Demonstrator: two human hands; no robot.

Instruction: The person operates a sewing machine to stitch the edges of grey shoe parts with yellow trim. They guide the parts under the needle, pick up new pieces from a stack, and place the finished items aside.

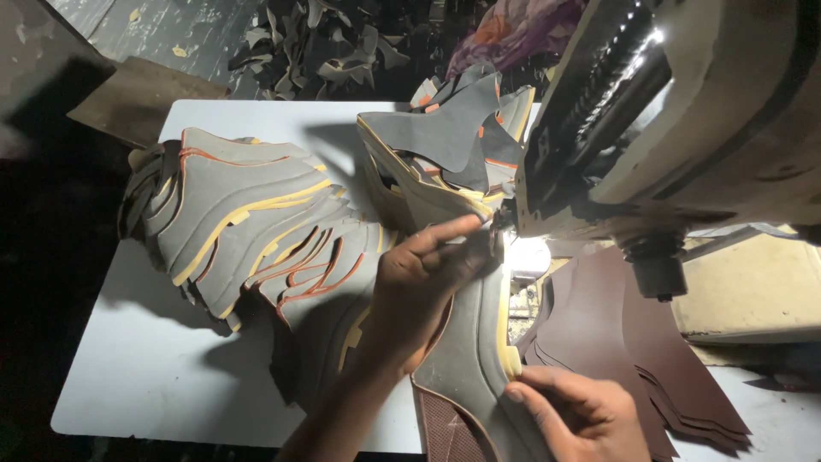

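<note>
Head view, and both hands are on one grey piece (466, 359) with a yellow edge, lying near-centre on the white table (145, 368), its far tip under the sewing machine (684, 128). Left hand (423, 287) lies flat on it, fingers stretched toward the lit needle spot. Right hand (581, 415) pinches the near yellow edge between thumb and fingers. Left of them, a fanned stack (248, 222) of grey pieces; to the right, brown pieces (616, 342) overlap. Far off, a scrap pile (316, 38).
</note>
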